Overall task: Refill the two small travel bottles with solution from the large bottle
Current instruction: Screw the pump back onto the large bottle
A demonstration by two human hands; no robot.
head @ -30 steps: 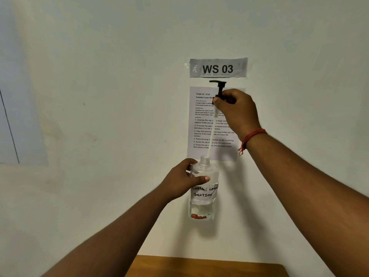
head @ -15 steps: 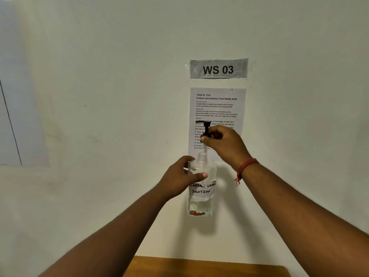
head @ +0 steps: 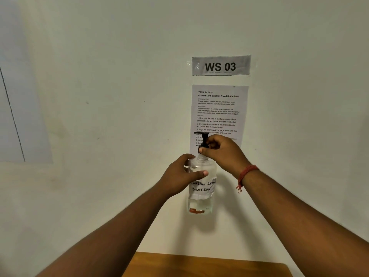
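Observation:
The large clear bottle [head: 201,196], hand-labelled "CONTACT LENS SOLUTION", is held upright in the air in front of the wall. My left hand [head: 180,174] grips its upper body from the left. My right hand [head: 221,151] pinches the collar of the black pump cap [head: 203,139], which sits on the bottle's neck. A little clear liquid shows in the bottle's lower part. The two small travel bottles are out of view.
A white wall fills the view, with a "WS 03" sign [head: 220,65] and a printed task sheet [head: 218,112] behind the hands. The far edge of a wooden table [head: 209,264] shows at the bottom.
My right hand has lowered the pump cap, with its tube, from high above the bottle down onto the neck. My left hand has kept its grip on the bottle.

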